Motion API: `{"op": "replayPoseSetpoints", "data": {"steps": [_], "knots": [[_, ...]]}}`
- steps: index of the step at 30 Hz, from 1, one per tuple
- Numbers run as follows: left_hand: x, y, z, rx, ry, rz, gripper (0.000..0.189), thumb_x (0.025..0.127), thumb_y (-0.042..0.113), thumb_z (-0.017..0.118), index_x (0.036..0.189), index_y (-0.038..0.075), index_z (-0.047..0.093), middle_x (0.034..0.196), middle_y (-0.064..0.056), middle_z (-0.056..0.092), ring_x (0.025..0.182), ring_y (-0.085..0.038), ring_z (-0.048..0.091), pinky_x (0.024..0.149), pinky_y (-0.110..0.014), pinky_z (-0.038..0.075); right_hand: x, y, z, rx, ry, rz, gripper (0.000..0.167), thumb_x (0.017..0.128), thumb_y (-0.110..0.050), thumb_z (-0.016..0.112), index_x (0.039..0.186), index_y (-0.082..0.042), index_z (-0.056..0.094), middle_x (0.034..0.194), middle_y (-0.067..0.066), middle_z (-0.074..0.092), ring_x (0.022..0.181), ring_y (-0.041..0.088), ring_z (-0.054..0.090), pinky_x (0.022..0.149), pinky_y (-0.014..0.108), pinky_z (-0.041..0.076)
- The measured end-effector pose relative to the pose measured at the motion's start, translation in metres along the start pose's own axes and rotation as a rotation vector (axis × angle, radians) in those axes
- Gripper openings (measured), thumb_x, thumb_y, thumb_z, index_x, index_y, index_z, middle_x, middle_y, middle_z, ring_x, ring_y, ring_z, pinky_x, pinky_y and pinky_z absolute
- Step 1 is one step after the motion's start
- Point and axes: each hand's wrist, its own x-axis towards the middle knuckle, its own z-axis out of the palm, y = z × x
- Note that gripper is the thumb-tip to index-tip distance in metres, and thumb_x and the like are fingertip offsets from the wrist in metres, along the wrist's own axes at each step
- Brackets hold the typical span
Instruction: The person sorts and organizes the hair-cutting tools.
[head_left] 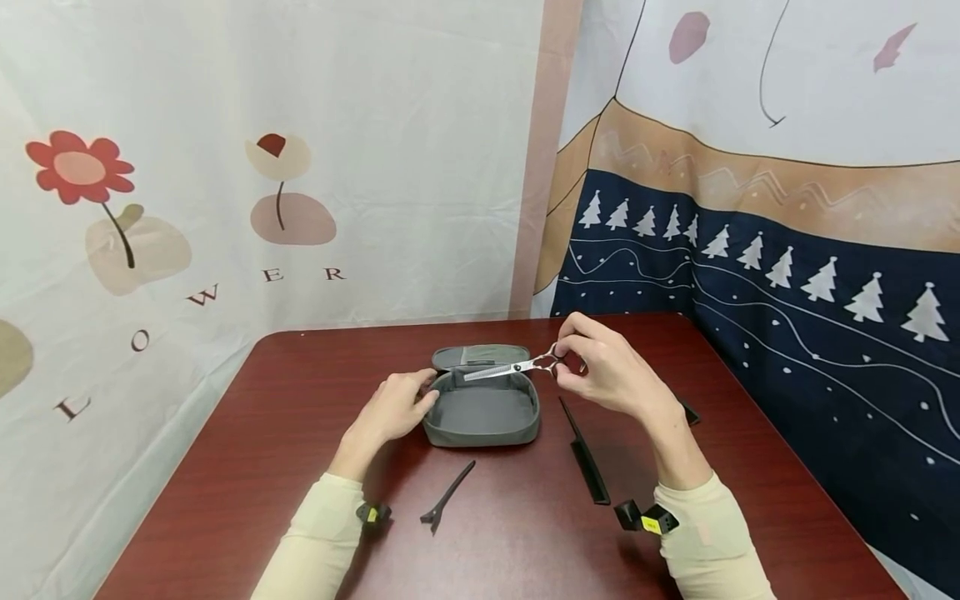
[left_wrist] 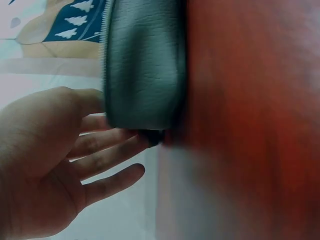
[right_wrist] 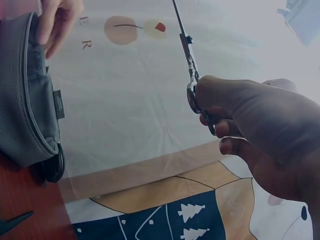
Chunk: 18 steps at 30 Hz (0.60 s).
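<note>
A silver pair of thinning scissors (head_left: 506, 370), one blade edge toothed, hangs over an unzipped grey case (head_left: 480, 438). My right hand (head_left: 611, 367) pinches the scissors by their finger rings, blades pointing left. In the right wrist view the scissors (right_wrist: 191, 65) stand apart from the case (right_wrist: 15, 95). My left hand (head_left: 390, 406) holds the case by its left end, thumb at the rim and other fingers along the outside. Up close, the left wrist view has the left hand (left_wrist: 55, 155) touching the end of the case (left_wrist: 145, 65). The case's lid (head_left: 450, 358) lies folded back behind it.
A black tail comb (head_left: 590, 471) lies right of the case on the red-brown table (head_left: 300, 467). In front of the case is a dark hair clip (head_left: 447, 497). Another black item (head_left: 688, 412) is partly hidden behind the right wrist. Printed curtains (head_left: 420, 167) hang behind the table.
</note>
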Motion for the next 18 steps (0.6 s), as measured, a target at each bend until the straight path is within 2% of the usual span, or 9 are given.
{"op": "replayPoseSetpoints", "data": {"steps": [3, 7, 10, 13, 18], "knots": [[-0.002, 0.002, -0.013, -0.032, 0.039, 0.014, 0.041, 0.109, 0.016, 0.073, 0.147, 0.000, 0.069, 0.126, -0.018, 0.083, 0.110, -0.030, 0.083, 0.094, -0.052, 0.068, 0.000, -0.001, 0.000, 0.001, -0.003, 0.005, 0.012, 0.088, 0.002, 0.084, 0.096, -0.005, 0.080, 0.105, 0.002, 0.064, 0.079, 0.013, 0.062, 0.065, 0.022, 0.057], [-0.004, 0.009, -0.036, -0.060, 0.101, 0.071, 0.050, 0.107, 0.016, 0.077, 0.153, 0.001, 0.065, 0.137, -0.020, 0.080, 0.122, -0.036, 0.080, 0.104, -0.058, 0.064, 0.000, -0.001, -0.001, -0.003, 0.008, 0.007, 0.011, 0.088, 0.003, 0.085, 0.095, -0.005, 0.080, 0.104, 0.002, 0.065, 0.079, 0.016, 0.065, 0.066, 0.023, 0.058], [-0.006, 0.019, -0.053, -0.077, 0.158, 0.156, 0.053, 0.106, 0.015, 0.078, 0.156, 0.003, 0.064, 0.146, -0.018, 0.076, 0.135, -0.037, 0.075, 0.114, -0.058, 0.060, 0.000, -0.002, -0.002, -0.004, 0.014, 0.009, 0.011, 0.089, 0.003, 0.084, 0.094, -0.005, 0.079, 0.104, 0.002, 0.065, 0.081, 0.013, 0.064, 0.066, 0.025, 0.061], [-0.009, 0.035, -0.066, -0.098, 0.245, 0.259, 0.052, 0.105, 0.013, 0.079, 0.155, 0.004, 0.066, 0.151, -0.016, 0.074, 0.142, -0.035, 0.071, 0.119, -0.054, 0.057, 0.000, -0.001, -0.003, -0.001, 0.015, 0.014, 0.010, 0.090, 0.004, 0.083, 0.094, -0.005, 0.079, 0.103, 0.003, 0.065, 0.081, 0.010, 0.063, 0.065, 0.029, 0.064], [-0.010, 0.060, -0.077, -0.112, 0.411, 0.399, 0.050, 0.102, 0.006, 0.081, 0.150, 0.003, 0.069, 0.147, -0.016, 0.076, 0.137, -0.034, 0.074, 0.118, -0.045, 0.058, 0.001, -0.001, -0.003, 0.000, 0.021, 0.018, 0.009, 0.091, 0.004, 0.083, 0.094, -0.004, 0.080, 0.103, 0.004, 0.065, 0.080, 0.013, 0.065, 0.066, 0.027, 0.064]]}}
